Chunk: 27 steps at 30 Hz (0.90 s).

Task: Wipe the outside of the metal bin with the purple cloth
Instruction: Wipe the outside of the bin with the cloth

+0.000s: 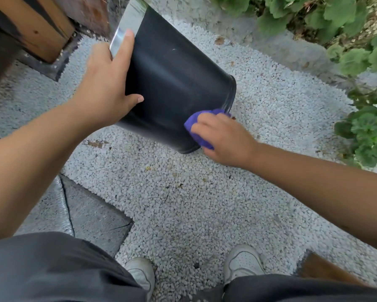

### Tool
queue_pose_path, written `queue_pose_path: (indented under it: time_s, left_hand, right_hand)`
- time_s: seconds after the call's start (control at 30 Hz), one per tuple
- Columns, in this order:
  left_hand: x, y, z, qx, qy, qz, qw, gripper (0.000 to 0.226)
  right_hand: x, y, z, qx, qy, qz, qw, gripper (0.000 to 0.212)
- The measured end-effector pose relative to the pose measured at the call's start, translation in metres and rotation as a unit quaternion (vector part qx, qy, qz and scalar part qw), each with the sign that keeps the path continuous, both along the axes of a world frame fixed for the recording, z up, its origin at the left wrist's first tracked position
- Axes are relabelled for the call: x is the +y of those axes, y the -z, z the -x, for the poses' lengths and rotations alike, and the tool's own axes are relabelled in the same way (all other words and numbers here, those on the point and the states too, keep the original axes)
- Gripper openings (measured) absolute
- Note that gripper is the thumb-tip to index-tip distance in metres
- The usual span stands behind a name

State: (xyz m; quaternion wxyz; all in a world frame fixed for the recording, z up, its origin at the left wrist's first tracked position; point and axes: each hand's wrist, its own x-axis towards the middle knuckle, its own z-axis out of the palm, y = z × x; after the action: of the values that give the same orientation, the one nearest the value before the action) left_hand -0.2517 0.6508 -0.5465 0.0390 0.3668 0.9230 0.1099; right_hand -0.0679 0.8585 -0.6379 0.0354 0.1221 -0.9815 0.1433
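Observation:
A black metal bin [174, 77] with a shiny silver rim lies tilted over the white gravel, its base pointing to the lower right. My left hand [109, 83] grips it at the rim end, fingers over the silver edge and thumb on the black side. My right hand [224, 136] presses a bunched purple cloth [199, 125] against the bin's lower wall, close to the base ring. Most of the cloth is hidden under my fingers.
White gravel [194, 203] covers the ground. Wooden posts [37, 27] stand at the upper left, grey paving slabs [91, 216] lie at the lower left, leafy plants [357, 62] border a stone kerb on the right. My shoes [242, 260] are at the bottom.

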Motion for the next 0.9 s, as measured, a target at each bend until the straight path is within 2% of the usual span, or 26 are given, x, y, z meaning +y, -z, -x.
queue_pose_path:
  time_s: [0.2, 0.3, 0.37, 0.43, 0.47, 0.53, 0.6, 0.67, 0.77, 0.83, 0.9]
  left_hand:
    - [0.005, -0.003, 0.0, 0.001, 0.033, -0.007, 0.999, 0.111]
    - [-0.001, -0.005, 0.008, -0.074, 0.032, -0.075, 0.994, 0.111]
    - [-0.011, -0.005, 0.009, -0.144, -0.007, -0.134, 0.981, 0.101]
    - [-0.027, 0.005, 0.004, -0.165, -0.057, -0.118, 0.978, 0.072]
    - [-0.036, 0.013, 0.0, -0.155, -0.078, -0.089, 0.981, 0.058]
    - [-0.048, 0.028, -0.005, -0.14, -0.115, -0.058, 0.982, 0.044]
    - [-0.052, 0.034, -0.001, -0.134, -0.148, -0.068, 0.977, 0.035]
    - [-0.048, 0.033, 0.004, -0.16, -0.16, -0.087, 0.97, 0.033]
    - [-0.036, 0.029, 0.004, -0.194, -0.165, -0.125, 0.959, 0.035]
    - [-0.026, 0.02, -0.001, -0.194, -0.149, -0.146, 0.959, 0.035]
    - [-0.02, 0.004, -0.005, -0.195, -0.141, -0.167, 0.956, 0.032]
  right_hand:
    - [-0.025, 0.018, -0.008, -0.042, -0.062, -0.097, 0.992, 0.037]
    - [-0.025, 0.022, -0.008, -0.076, -0.057, -0.066, 0.993, 0.038]
    - [-0.024, 0.023, -0.007, -0.108, -0.063, -0.04, 0.991, 0.039]
    - [-0.022, 0.021, -0.007, -0.141, -0.047, 0.046, 0.988, 0.036]
    - [-0.019, 0.018, -0.007, -0.151, -0.015, 0.122, 0.981, 0.035]
    - [-0.01, 0.012, -0.008, -0.126, 0.084, 0.264, 0.952, 0.038]
    - [0.004, 0.003, -0.006, -0.116, 0.193, 0.377, 0.898, 0.039]
    - [0.023, -0.005, -0.001, -0.144, 0.269, 0.523, 0.796, 0.039]
    - [0.061, -0.014, 0.009, -0.104, 0.343, 0.665, 0.655, 0.038]
    - [0.081, -0.019, 0.016, -0.053, 0.367, 0.714, 0.593, 0.036]
    - [0.094, -0.023, 0.022, -0.013, 0.372, 0.742, 0.558, 0.035]
